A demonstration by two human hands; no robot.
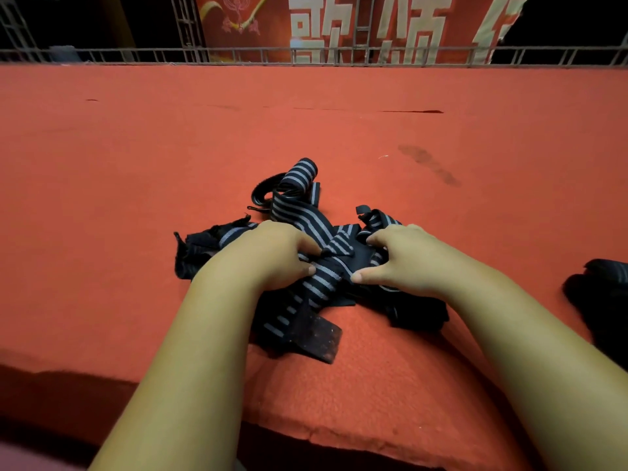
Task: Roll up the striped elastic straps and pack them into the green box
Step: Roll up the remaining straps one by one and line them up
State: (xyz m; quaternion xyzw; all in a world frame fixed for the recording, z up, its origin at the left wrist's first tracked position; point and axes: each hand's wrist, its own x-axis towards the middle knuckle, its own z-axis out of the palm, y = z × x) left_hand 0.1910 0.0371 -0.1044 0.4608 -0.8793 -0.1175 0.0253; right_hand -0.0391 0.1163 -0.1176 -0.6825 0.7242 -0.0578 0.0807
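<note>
A tangled heap of black elastic straps with grey stripes [299,212] lies on the red carpeted surface [136,164] in front of me. My left hand [275,256] pinches one strap near the heap's middle. My right hand [401,260] grips the same bunch from the right, thumb low and fingers curled over the top. A loose strap end with a dark hook patch [319,338] points toward me. One strap end curls upward at the back of the heap [300,171]. No green box is in view.
Another dark bundle [605,294] lies at the right edge of the red surface. The surface's front edge [306,433] drops off close to me. A metal railing [306,56] and a red banner [339,25] stand behind.
</note>
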